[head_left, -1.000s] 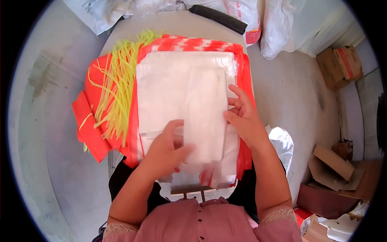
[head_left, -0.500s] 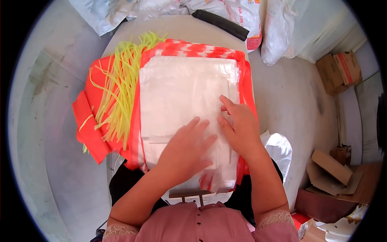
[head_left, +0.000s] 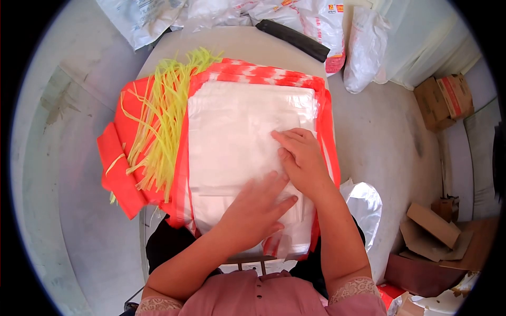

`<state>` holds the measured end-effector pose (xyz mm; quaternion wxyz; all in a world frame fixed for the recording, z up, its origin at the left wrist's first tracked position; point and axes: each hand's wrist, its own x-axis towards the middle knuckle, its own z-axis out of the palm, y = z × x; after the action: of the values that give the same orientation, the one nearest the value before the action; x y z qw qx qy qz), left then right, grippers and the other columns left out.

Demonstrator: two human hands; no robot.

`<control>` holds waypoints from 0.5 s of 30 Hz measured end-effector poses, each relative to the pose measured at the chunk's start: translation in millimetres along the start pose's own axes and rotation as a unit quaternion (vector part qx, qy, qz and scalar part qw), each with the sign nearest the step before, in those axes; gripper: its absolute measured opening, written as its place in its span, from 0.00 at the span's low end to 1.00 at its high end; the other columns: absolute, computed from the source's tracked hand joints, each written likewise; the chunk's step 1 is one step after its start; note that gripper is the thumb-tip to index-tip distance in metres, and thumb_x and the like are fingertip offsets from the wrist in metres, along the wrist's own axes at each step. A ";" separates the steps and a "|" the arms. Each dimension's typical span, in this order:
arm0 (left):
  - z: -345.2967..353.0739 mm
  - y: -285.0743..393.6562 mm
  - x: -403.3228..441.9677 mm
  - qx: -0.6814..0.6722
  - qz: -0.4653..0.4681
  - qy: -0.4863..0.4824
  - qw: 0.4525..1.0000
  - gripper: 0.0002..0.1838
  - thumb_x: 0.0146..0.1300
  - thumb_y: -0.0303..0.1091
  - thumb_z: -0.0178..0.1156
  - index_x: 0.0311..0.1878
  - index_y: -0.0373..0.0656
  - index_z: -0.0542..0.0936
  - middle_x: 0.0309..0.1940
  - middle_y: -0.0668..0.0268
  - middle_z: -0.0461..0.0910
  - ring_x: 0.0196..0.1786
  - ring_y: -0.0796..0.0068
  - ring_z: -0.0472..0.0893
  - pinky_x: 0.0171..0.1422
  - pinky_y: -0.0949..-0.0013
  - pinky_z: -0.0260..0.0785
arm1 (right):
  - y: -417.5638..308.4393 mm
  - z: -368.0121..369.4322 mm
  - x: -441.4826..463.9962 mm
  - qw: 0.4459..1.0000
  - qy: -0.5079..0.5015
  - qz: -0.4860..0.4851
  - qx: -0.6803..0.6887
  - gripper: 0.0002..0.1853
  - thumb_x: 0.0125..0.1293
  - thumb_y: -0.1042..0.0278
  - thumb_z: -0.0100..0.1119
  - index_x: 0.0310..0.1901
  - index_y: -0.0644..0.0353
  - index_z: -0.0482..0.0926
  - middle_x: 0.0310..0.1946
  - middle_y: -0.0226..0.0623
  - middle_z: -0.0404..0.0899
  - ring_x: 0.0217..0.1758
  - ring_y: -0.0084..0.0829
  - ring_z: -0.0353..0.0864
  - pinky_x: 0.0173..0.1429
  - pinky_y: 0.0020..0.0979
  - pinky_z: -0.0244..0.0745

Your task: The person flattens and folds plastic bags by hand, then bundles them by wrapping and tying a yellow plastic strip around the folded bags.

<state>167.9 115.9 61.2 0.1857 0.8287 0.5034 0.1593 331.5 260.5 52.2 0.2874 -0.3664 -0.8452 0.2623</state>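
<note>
A stack of clear plastic bags (head_left: 226, 142) lies flat over a pile of red and white sheets (head_left: 328, 131). On its lower middle rests my left hand (head_left: 250, 213), fingers spread and slightly blurred. My right hand (head_left: 304, 160) is on the right part of the stack. Its index finger points left, with the thumb apart below it, and the other fingers are partly hidden. Nothing can be made out in either hand. Left of the bags, a bunch of yellow-green strips (head_left: 163, 126) lies across red material (head_left: 125, 100). A folded red bundle (head_left: 121, 171) tied with a yellow strip lies beside them.
A black roll (head_left: 292, 40) lies at the table's far edge (head_left: 221, 42). White printed sacks (head_left: 311, 21) stand behind it. To the right are a closed cardboard box (head_left: 443, 102) and an opened carton (head_left: 432, 231). Shiny plastic (head_left: 363, 208) hangs near my right arm.
My right hand has shifted left over the bags, its thumb and index finger closer together. My left hand has moved slightly to the right. The whole view has shifted a little downward.
</note>
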 end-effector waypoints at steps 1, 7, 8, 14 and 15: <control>-0.2 0.0 -0.1 0.003 0.001 -0.001 1.000 0.40 0.61 0.43 0.76 0.78 0.60 0.75 0.87 0.58 0.57 0.89 0.51 0.54 0.86 0.38 0.55 | 0.1 0.3 0.4 1.000 0.000 0.003 -0.020 0.21 0.73 0.74 0.61 0.66 0.60 0.83 0.67 0.44 0.81 0.72 0.48 0.73 0.75 0.44 0.70; 0.6 -0.6 -2.2 0.012 0.011 0.007 1.000 0.38 0.64 0.44 0.73 0.78 0.59 0.74 0.86 0.57 0.58 0.89 0.51 0.55 0.86 0.39 0.53 | -8.2 0.4 -5.6 0.991 0.027 0.018 -0.130 0.25 0.70 0.69 0.67 0.69 0.59 0.81 0.78 0.46 0.68 0.76 0.52 0.69 0.79 0.46 0.67; 0.2 -0.3 -2.1 0.014 0.012 0.008 1.000 0.38 0.64 0.44 0.73 0.78 0.59 0.74 0.86 0.57 0.58 0.89 0.52 0.55 0.86 0.39 0.54 | -8.7 0.0 -7.1 0.990 0.038 0.039 -0.128 0.28 0.69 0.68 0.69 0.70 0.59 0.80 0.80 0.47 0.65 0.78 0.53 0.69 0.80 0.46 0.67; 1.3 -1.0 -2.5 0.027 0.018 0.011 0.999 0.36 0.65 0.45 0.72 0.78 0.60 0.74 0.86 0.57 0.59 0.89 0.52 0.55 0.86 0.38 0.54 | -13.1 -12.5 -8.3 0.990 0.043 0.127 -0.049 0.39 0.64 0.66 0.75 0.77 0.57 0.72 0.84 0.46 0.56 0.78 0.50 0.70 0.76 0.46 0.73; 1.8 -1.3 -2.5 0.030 0.019 0.011 0.999 0.36 0.66 0.45 0.71 0.78 0.60 0.74 0.86 0.57 0.59 0.89 0.52 0.55 0.85 0.38 0.54 | -11.9 -12.2 -8.6 0.990 0.044 0.120 -0.053 0.41 0.63 0.66 0.75 0.78 0.57 0.71 0.84 0.45 0.55 0.75 0.48 0.73 0.74 0.45 0.75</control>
<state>166.7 114.0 58.8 0.1524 0.8414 0.4942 0.1568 339.1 249.6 65.9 0.2713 -0.4911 -0.7943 0.2330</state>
